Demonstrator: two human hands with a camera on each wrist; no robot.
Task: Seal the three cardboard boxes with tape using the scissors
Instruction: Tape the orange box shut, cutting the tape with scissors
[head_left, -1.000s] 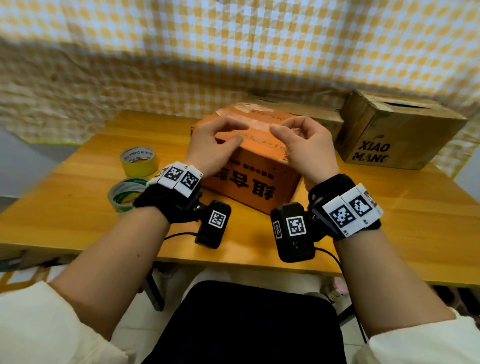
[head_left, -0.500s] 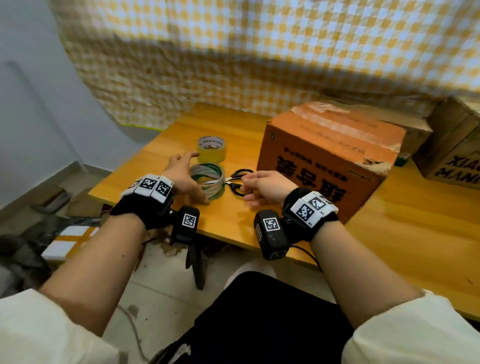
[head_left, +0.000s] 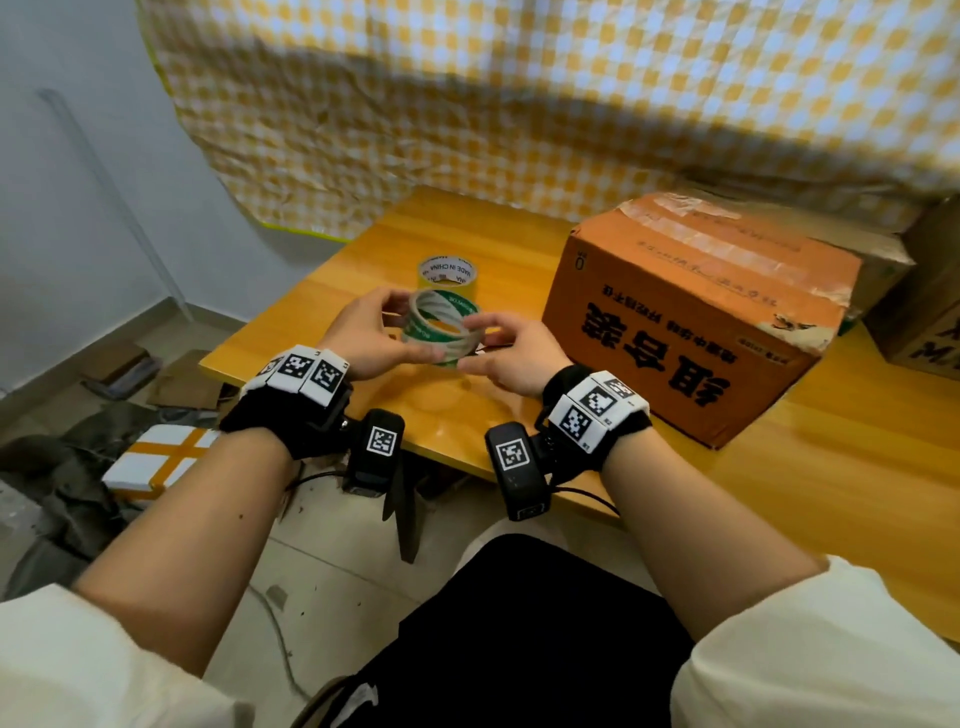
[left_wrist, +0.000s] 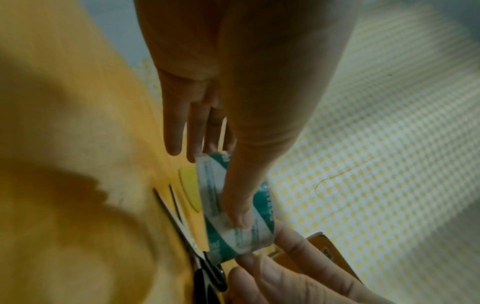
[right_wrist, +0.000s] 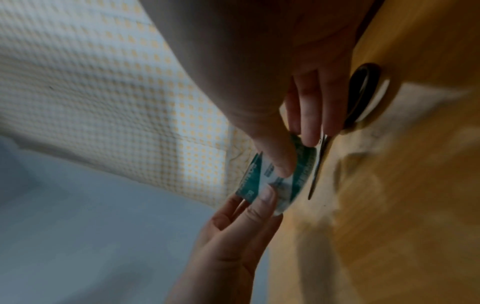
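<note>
1. The green-and-white tape roll (head_left: 441, 332) is held clear of the wooden table (head_left: 857, 441), between both hands, just in front of a yellow tape roll (head_left: 448, 271) that lies on the surface.
2. Handling judgement: the roll looks light and stiff, a rigid ring with a slick outer wrap. Hold it by the rim and the inside of the core; the free tape end will likely need a fingernail.
3. The left hand (head_left: 366, 338) grips the roll, thumb (left_wrist: 240, 207) pressed flat on the outer face, fingers curled round the far side.
4. The right hand (head_left: 511, 356) pinches the near edge, thumb on the outer band, fingers behind.
5. The scissors (left_wrist: 192, 242) lie on the table just beneath the roll, untouched.
6. The orange cardboard box (head_left: 696, 322) stands to the right, well apart from both hands.
</note>
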